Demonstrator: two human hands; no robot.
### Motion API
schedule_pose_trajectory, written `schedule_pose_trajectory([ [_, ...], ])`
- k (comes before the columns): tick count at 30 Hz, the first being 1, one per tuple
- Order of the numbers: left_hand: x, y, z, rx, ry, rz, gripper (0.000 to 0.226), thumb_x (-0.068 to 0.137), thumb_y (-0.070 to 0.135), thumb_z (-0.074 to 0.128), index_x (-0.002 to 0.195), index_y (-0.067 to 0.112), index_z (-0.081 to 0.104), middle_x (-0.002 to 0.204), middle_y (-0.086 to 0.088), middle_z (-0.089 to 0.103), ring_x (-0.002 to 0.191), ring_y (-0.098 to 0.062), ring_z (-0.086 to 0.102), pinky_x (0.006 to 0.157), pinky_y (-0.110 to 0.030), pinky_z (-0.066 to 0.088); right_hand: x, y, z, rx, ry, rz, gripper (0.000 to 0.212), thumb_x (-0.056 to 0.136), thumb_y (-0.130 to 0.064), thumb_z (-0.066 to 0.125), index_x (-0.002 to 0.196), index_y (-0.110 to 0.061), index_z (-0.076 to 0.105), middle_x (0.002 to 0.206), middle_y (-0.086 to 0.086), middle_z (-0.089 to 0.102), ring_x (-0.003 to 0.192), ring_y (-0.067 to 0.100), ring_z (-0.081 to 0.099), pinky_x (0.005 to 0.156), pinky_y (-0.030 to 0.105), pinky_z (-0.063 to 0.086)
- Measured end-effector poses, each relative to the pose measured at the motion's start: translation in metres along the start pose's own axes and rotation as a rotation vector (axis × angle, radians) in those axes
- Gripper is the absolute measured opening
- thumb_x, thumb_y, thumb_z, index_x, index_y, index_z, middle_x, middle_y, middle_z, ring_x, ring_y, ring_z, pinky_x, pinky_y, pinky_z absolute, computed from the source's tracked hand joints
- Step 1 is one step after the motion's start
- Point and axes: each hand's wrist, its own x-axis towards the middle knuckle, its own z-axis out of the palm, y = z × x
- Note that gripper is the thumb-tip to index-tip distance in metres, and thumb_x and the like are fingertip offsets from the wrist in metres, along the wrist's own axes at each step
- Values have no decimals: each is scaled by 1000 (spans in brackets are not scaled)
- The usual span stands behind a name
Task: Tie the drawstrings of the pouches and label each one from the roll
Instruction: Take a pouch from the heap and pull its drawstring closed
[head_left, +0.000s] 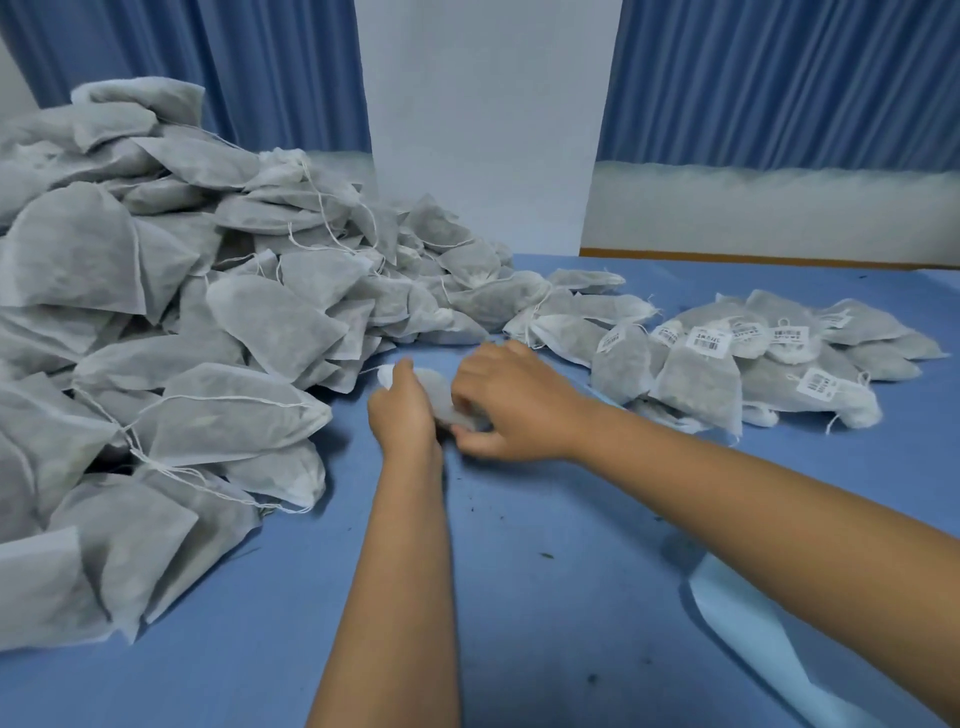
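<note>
One grey mesh pouch (437, 391) lies on the blue table (545, 571) between my hands. My left hand (402, 408) grips its left end, fingers curled over the white gathered top. My right hand (511, 397) covers the pouch's right side, thumb pinching its lower edge. Most of the pouch is hidden by both hands. A big heap of unlabelled pouches (171, 332) with loose white drawstrings fills the left. A smaller pile of tied pouches with barcode labels (748, 358) lies at the right.
A pale blue strip of label backing (748, 623) trails under my right forearm toward the lower right corner. Dark crumbs dot the table near the front. A white wall panel and blue curtains stand behind the table.
</note>
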Motion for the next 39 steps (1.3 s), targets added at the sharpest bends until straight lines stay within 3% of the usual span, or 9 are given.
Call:
schedule_pose_trajectory([
  [4,-9,7,5,256,-178,167,21,88,15,49,67,14,50,69,2,52,73,-21,48,65,-34,41,-28,19,-16,187,33,107,29,92,-45,56,82,-19,64,79,-7,57,81,12,46,80,32,36],
  [8,-31,11,13,403,-456,346,21,87,22,55,69,24,66,60,15,56,54,-1,50,50,-16,39,-41,43,-31,320,132,308,15,93,-21,58,102,-10,63,102,3,63,97,21,53,91,38,41],
  [12,-49,11,16,521,-644,444,22,89,18,58,73,26,72,62,17,57,55,2,48,49,-12,36,-55,56,-44,424,141,330,47,87,-7,62,132,-14,53,132,0,54,115,11,47,97,15,33],
  [15,-56,9,18,599,-681,463,19,89,17,56,79,18,72,61,15,56,54,0,46,48,-13,35,-65,57,-49,581,150,349,37,87,-3,63,121,-16,63,113,-5,66,99,0,55,77,4,36],
  [19,-61,5,20,637,-668,474,22,89,19,55,72,7,63,56,12,44,49,-3,38,43,-14,28,-80,61,-51,781,123,486,17,88,-6,63,93,-17,75,79,-3,72,74,5,61,64,15,47],
  [27,-66,1,23,666,-704,508,25,91,20,56,67,18,64,52,17,47,48,1,41,44,-10,31,-102,62,-49,886,62,509,25,85,-13,72,109,-19,68,108,-3,68,88,0,63,74,7,44],
  [33,-70,2,23,657,-796,487,30,78,42,55,76,14,65,70,10,58,66,-8,51,65,-23,39,-106,60,-49,940,118,502,9,86,-11,71,88,-2,71,82,-1,69,75,1,62,71,10,44],
  [35,-68,0,23,673,-790,537,24,81,53,64,93,35,72,89,18,70,86,4,61,75,-12,42,-109,60,-51,955,142,512,13,88,-12,70,87,1,69,83,9,69,74,6,60,70,13,46],
  [39,-72,-1,25,671,-849,664,32,89,25,69,111,48,69,105,20,69,104,8,59,90,-12,42,-114,59,-52,1032,132,574,11,90,-12,65,87,-1,66,93,24,67,76,15,55,65,21,44],
])
